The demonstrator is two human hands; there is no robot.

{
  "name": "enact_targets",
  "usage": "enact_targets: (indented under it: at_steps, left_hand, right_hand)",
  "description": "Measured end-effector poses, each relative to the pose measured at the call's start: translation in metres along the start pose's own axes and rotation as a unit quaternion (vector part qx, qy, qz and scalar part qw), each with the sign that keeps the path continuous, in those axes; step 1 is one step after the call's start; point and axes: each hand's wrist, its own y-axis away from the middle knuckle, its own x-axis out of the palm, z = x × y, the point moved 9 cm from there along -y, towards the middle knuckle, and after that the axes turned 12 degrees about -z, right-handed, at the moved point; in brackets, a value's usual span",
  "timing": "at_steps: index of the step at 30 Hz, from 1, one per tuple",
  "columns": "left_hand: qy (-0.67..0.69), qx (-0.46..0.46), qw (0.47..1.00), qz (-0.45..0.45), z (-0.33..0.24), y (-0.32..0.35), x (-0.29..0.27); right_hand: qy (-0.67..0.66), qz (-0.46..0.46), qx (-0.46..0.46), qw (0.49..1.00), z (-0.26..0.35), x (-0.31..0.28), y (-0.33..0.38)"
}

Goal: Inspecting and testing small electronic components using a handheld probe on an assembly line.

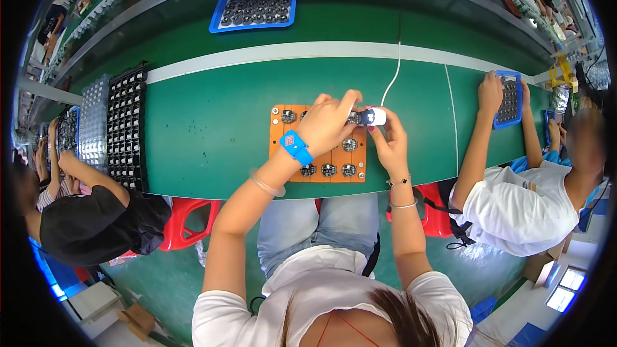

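An orange-brown fixture board (pixel 318 177) lies in front of me on the green table, with small round black-and-clear parts (pixel 349 144) seated in its pockets. My left hand (pixel 329 122), with a blue wrist strap, reaches over the board's upper middle. Its fingers are closed around a small dark part (pixel 355 117) at the upper right corner. Against that part sits a small white device (pixel 376 116) with a bright end, pinched by my right hand (pixel 391 140). A white cord (pixel 392 80) runs from near it to the back. My left hand covers some pockets.
At the back, a blue tray (pixel 254 28) holds rows of similar round parts. Stacked black trays (pixel 127 125) and clear plastic trays (pixel 94 122) stand at left. A co-worker on the right holds a blue tray (pixel 508 115); another person (pixel 83 225) sits at left.
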Motion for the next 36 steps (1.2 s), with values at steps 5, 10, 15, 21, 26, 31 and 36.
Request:
enact_targets:
  at_steps: [5, 10, 15, 21, 26, 31, 36]
  left_hand:
    - [-0.079, -0.015, 0.997, 0.013, 0.003, 0.0, 0.008]
    - [-0.104, 0.085, 0.989, -0.067, -0.024, 0.02, -0.01]
    - [-0.137, 0.123, 0.983, -0.007, -0.027, 0.039, 0.007]
    - [-0.073, 0.073, 0.994, -0.04, -0.029, 0.035, -0.004]
    - [-0.119, 0.086, 0.989, -0.032, -0.027, 0.041, -0.001]
    - [-0.143, 0.099, 0.984, -0.044, -0.025, 0.048, -0.009]
    - [-0.161, 0.057, 0.985, -0.031, -0.01, 0.056, -0.024]
  right_hand:
    - [-0.092, -0.082, 0.045, 0.991, -0.003, -0.025, 0.005]
    - [-0.067, -0.047, 0.051, 0.995, 0.0, -0.039, 0.023]
    - [-0.032, 0.016, 0.083, 0.996, -0.008, -0.025, 0.042]
    - [-0.011, 0.024, 0.073, 0.997, -0.005, -0.012, 0.046]
    - [-0.039, -0.009, 0.077, 0.996, -0.004, -0.018, 0.048]
    - [-0.076, -0.064, 0.055, 0.994, 0.011, -0.033, 0.042]
    - [-0.012, 0.016, 0.037, 0.999, 0.017, -0.009, 0.044]
